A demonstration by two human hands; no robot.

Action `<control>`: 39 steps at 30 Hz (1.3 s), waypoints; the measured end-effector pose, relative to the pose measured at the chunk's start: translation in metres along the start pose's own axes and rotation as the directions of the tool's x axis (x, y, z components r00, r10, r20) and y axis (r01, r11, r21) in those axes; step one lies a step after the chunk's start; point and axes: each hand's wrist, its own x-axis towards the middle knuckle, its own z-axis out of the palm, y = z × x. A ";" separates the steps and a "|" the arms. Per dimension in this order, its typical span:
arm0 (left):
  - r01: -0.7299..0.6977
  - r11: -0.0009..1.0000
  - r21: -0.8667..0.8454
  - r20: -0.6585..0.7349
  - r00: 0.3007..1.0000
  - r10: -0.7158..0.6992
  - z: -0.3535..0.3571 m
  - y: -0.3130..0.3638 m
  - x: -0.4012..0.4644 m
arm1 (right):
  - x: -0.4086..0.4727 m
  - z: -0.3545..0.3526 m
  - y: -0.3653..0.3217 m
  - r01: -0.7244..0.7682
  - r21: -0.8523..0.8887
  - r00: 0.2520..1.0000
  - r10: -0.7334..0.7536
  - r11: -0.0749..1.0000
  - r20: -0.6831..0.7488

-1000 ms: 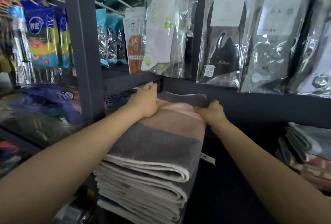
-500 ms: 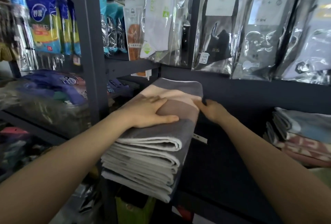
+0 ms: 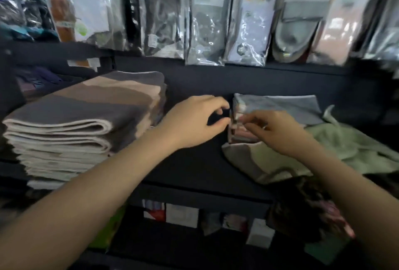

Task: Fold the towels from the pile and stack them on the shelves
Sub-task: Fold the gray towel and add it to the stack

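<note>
Two hands meet at the small towel stack [image 3: 278,107], at three o'clock of the folded stack [image 3: 82,118]: left hand [image 3: 194,120] curled, holding nothing; right hand [image 3: 274,131] pinching its edge. Labels unreadable.

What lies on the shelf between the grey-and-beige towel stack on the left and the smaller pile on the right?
In the head view, bare dark shelf, with the left hand over it between stack and pile.

Shelf: I see a dark shelf [image 3: 194,168] running left to right.
Left: a tall stack of folded grey-and-beige towels [image 3: 86,116].
Right: a smaller folded stack [image 3: 278,107], with loose beige and green towels [image 3: 354,148] nearer.
</note>
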 end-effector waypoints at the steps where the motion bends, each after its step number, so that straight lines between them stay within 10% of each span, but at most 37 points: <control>1: -0.002 1.000 -0.020 0.024 1.000 0.003 0.016 0.007 0.003 | -0.012 -0.007 0.019 -0.032 -0.018 0.999 0.032 0.999 -0.017; 8: 0.166 0.981 -0.102 0.235 0.962 -0.138 0.104 0.041 0.017 | -0.079 -0.010 0.108 0.036 -0.164 0.929 0.028 0.986 0.369; 12: 0.173 0.982 -0.070 0.322 0.936 -0.141 0.135 0.057 0.011 | -0.089 0.015 0.115 0.132 -0.326 0.979 -0.072 0.936 0.190; 16: 0.220 0.962 -0.160 0.379 0.914 -0.146 0.151 0.079 0.001 | -0.080 0.015 0.126 0.065 -0.087 0.997 -0.068 0.994 -0.030; 22: 0.251 0.957 -0.147 -0.036 0.965 -0.259 0.165 0.091 0.006 | -0.067 -0.018 0.130 -0.086 0.526 0.983 0.158 0.846 -0.093; 28: 0.274 0.889 -0.367 -0.179 0.917 -0.356 0.142 0.095 0.035 | -0.092 -0.042 0.145 0.053 0.609 0.955 0.137 0.791 -0.262; 32: 0.168 0.896 -0.412 -0.185 0.947 -0.263 0.122 0.100 0.045 | -0.113 -0.050 0.163 0.052 0.498 0.999 -0.046 0.865 -0.025; 36: -0.172 0.970 -0.170 -0.087 0.983 0.159 0.106 0.106 0.054 | -0.119 -0.059 0.162 -0.055 0.439 0.955 -0.081 0.897 0.284; 39: -0.378 0.926 0.005 0.014 0.926 0.378 0.104 0.120 0.053 | -0.106 -0.060 0.152 -0.051 0.494 0.994 -0.003 0.868 0.107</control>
